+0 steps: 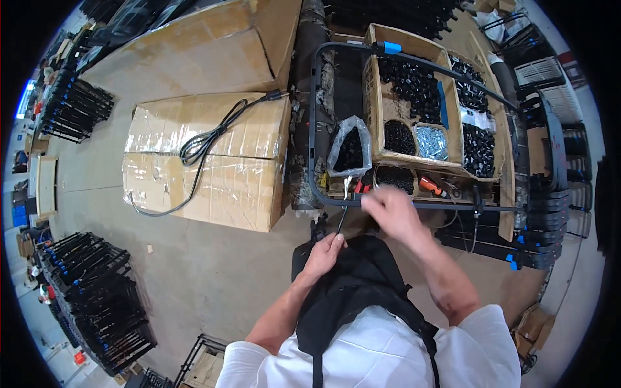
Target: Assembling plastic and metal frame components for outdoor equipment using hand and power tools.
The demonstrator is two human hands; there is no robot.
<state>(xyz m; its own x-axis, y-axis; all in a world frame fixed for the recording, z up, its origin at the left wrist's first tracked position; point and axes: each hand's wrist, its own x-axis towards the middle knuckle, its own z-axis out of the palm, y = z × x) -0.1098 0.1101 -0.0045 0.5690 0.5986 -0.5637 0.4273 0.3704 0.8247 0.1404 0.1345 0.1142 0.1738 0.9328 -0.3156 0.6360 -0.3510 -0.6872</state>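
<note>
My left hand [325,253] is closed, thumb on top, round a thin dark cord-like piece [341,222] that runs up to the near bar of a black tubular frame [414,205]. A small pale strip [347,186] shows above that bar, in line with the piece; whether they are joined I cannot tell. At the same bar, my right hand [393,210] is raised with its fingers curled and smeared by motion. A red-and-black object [361,189] lies beside its fingertips. Whether the right hand holds anything is hidden.
A divided wooden box [373,97] of black parts and silver screws [432,141] sits within the frame, near a plastic bag of black pieces [350,150] and an orange-red tool [432,186]. Left, a coiled black power cord [202,143] lies on a taped cardboard box [213,194]. Frames stand stacked [97,297].
</note>
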